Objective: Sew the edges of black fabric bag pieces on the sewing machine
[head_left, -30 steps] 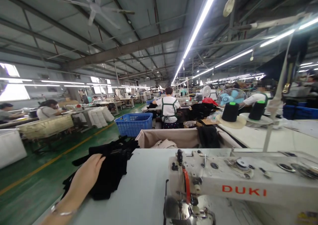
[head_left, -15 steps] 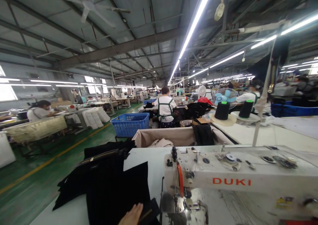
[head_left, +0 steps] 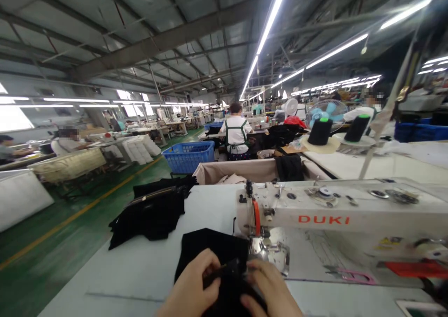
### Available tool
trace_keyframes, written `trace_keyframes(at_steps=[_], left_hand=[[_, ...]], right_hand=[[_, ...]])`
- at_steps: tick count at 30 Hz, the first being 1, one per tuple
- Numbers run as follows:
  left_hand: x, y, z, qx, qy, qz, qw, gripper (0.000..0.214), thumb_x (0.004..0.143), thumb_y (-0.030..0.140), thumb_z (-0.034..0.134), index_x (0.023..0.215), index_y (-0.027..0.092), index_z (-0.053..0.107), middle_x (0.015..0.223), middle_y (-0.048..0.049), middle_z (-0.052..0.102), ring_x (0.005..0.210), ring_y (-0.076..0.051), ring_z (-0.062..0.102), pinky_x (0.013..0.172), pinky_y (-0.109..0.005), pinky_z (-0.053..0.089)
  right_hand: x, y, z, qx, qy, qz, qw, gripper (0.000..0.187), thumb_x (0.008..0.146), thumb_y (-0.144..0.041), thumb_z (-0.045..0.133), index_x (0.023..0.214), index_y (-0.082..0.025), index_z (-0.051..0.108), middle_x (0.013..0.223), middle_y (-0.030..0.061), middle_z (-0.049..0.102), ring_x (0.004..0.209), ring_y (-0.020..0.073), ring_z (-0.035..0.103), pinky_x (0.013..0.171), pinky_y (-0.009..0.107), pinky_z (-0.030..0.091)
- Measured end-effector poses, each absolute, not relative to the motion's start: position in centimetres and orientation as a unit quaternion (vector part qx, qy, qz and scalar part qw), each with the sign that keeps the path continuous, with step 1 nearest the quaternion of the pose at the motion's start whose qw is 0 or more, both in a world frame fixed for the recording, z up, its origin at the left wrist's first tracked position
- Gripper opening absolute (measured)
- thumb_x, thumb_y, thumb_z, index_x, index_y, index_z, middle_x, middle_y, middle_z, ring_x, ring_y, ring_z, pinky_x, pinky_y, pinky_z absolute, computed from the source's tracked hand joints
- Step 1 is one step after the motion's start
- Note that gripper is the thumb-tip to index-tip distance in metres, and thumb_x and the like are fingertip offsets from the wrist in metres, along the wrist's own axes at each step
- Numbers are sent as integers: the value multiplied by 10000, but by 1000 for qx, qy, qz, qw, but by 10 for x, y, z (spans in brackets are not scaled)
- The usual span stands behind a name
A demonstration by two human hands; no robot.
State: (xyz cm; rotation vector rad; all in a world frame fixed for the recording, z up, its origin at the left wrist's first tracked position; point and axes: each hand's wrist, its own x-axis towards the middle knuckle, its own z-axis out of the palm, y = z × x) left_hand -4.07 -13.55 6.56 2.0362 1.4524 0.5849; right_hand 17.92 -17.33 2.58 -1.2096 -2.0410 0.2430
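Observation:
A black fabric piece [head_left: 213, 240] lies on the pale table in front of the sewing machine [head_left: 325, 219], its right edge by the presser foot area. My left hand [head_left: 196, 284] is closed, thumb and fingers pinching a dark narrow strip on the cloth. My right hand [head_left: 269, 286] bends its fingers over the same black fabric, just below the needle end. What lies between my hands is dark and slightly blurred. To the left rests a stack of black fabric pieces [head_left: 154, 212] with a zipper-like strip across its top.
Pink-handled thread snips [head_left: 357, 276] lie under the machine arm, near a red strip [head_left: 416, 268]. Behind the table stand a beige cloth bin [head_left: 238, 170] and a blue crate [head_left: 189, 157]. Black thread cones [head_left: 320, 131] stand at right. A co-worker [head_left: 236, 130] sits ahead.
My left hand has moved up and right, and my right hand has come into view. The black piece has shifted off the stack side toward the machine. My view has tilted down.

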Motion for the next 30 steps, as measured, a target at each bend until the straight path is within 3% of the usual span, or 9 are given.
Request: trace_keyframes(at_steps=[3,7,11,16,24,30], left_hand=[[-38,-153,93,714,474,286,430,243,832,239,606,1069,186,613,979,-37,653,878,-179,590,802,-289,456],[-36,-164,108,648,450,341,511,266,874,367,626,1029,155,670,945,-52,663,880,-183,595,805,-292,453],[-35,-173,107,618,453,387,514,229,834,335,686,973,152,679,897,-44,640,832,-162,575,757,-264,448],[-34,-179,108,620,441,427,488,169,818,270,699,939,152,686,889,-42,613,828,-152,553,747,-250,439],[-30,-182,111,604,458,442,479,105,821,236,695,828,133,675,794,-11,564,741,-116,497,672,-227,391],[-31,-184,111,605,463,452,465,128,825,251,701,781,135,669,760,3,557,705,-100,485,634,-210,375]], right_hand=[[180,-178,38,-450,-794,144,382,46,896,-225,589,916,-222,631,1240,89,582,1189,252,525,994,439,481],[185,-184,62,-422,-801,157,394,156,964,-279,491,1014,-273,639,1302,38,569,1251,229,485,1059,483,423],[188,-188,75,-411,-807,107,410,132,943,-314,546,1024,-316,650,1124,-10,674,1100,203,602,1055,484,432],[186,-193,79,-423,-792,81,432,130,931,-337,562,999,-310,670,1028,-20,706,958,174,659,826,345,563],[184,-197,89,-448,-777,121,425,124,921,-319,553,882,-287,666,983,-43,713,883,160,677,756,317,558],[182,-198,88,-470,-772,140,405,94,920,-336,544,913,-295,627,927,-48,702,811,163,674,685,313,539]])
